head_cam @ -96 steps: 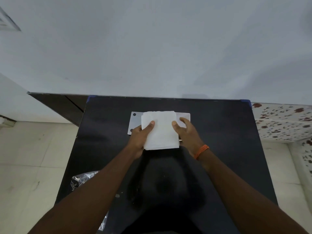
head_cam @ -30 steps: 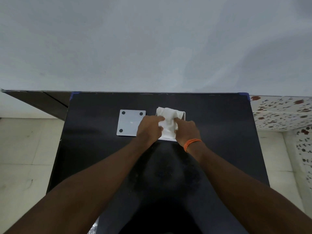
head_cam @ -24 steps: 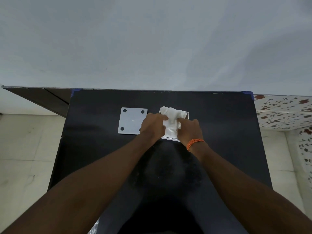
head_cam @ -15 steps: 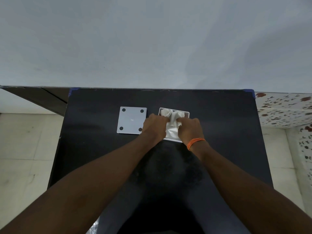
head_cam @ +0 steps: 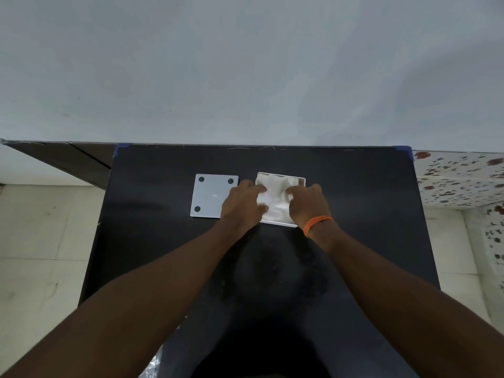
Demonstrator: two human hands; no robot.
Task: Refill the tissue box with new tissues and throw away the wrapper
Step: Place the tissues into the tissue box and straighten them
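A white open tissue box (head_cam: 300, 180) stands on the black table (head_cam: 354, 214), right of centre at the back. A crumpled stack of white tissues (head_cam: 275, 197) sits in it, bulging in the middle. My left hand (head_cam: 241, 204) grips the stack's left side, thumb and fingers curled on the paper. My right hand (head_cam: 308, 203), with an orange wristband, grips its right side, fingers curled down into the box. The box's grey plate with black round feet (head_cam: 210, 196) lies flat just left of the box. A clear plastic wrapper (head_cam: 152, 368) shows at the table's near left edge.
The table's far edge meets a pale wall (head_cam: 245, 77). A dark wooden board (head_cam: 68, 159) runs off at the back left. Tiled floor (head_cam: 41, 255) lies on both sides of the table, with a speckled surface (head_cam: 458, 178) at the right.
The flat stack held above the table 3.2 s ago is now down in the box. Over the last second both hands stayed on it and it sank lower and crumpled.
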